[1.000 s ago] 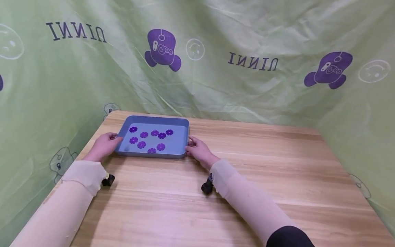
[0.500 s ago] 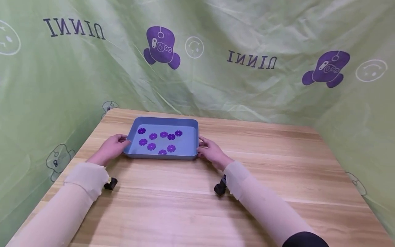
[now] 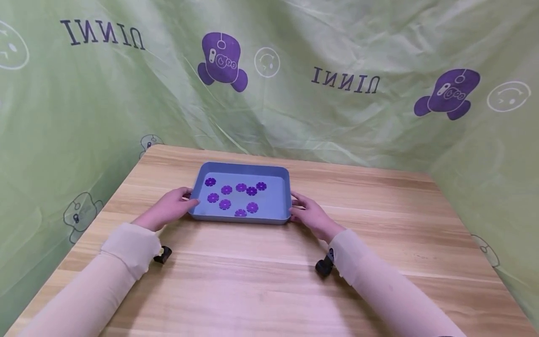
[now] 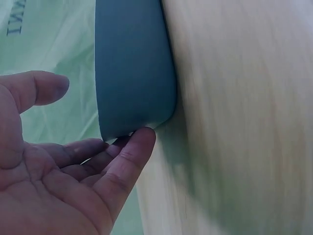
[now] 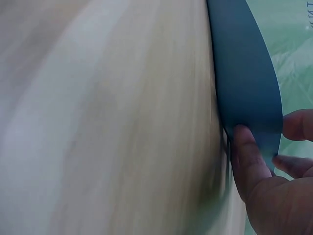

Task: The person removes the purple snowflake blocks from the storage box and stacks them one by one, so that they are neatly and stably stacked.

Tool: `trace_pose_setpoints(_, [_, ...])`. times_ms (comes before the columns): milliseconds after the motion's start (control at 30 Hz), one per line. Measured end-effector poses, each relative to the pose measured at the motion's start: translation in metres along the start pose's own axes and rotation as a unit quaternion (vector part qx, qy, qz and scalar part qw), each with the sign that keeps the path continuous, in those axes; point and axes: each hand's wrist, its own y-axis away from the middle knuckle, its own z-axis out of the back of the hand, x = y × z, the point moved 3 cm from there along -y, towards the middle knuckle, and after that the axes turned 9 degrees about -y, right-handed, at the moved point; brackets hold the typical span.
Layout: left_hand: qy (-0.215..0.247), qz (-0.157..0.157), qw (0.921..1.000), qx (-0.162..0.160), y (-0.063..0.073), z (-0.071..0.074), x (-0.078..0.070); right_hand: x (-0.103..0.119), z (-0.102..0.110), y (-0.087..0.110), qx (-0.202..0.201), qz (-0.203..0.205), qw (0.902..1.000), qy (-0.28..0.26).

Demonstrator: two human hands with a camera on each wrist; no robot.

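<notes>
A shallow blue rectangular tray [image 3: 240,219] rests on the wooden table, with several purple flower-shaped discs [image 3: 225,204] lying in it. My left hand [image 3: 170,206] touches the tray's left side. In the left wrist view its fingertips [image 4: 145,134] meet the outer wall near the front corner, while the thumb [image 4: 51,88] stands away from the wall at rim height. On the opposite side, my right hand [image 3: 311,216] presses the tray's right wall. One of its fingers [image 5: 247,147] lies along the outer wall, and the thumb tip is at the rim. The right wrist view cuts off part of this hand.
The pale wooden table [image 3: 261,281] extends right and toward me. Green fabric curtain [image 3: 337,121] with purple printed figures hangs behind the table and at both sides. Small black cameras [image 3: 324,266] sit on both wrists, close above the tabletop.
The tray has slid to the right along the table and slightly nearer to me. Both hands have moved with it, staying at its two sides. The discs keep their arrangement inside.
</notes>
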Motion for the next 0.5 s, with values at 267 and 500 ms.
trace_pose_setpoints(267, [-0.004, -0.032, 0.9994, 0.012, 0.003, -0.021, -0.020, -0.006, 0.025, 0.019, 0.003, 0.006, 0.9998, 0.016])
trace_pose_setpoints(500, [-0.018, -0.065, 0.9973, 0.029, 0.002, -0.034, -0.035, -0.006, 0.042, 0.035, 0.006, -0.003, 0.9990, 0.045])
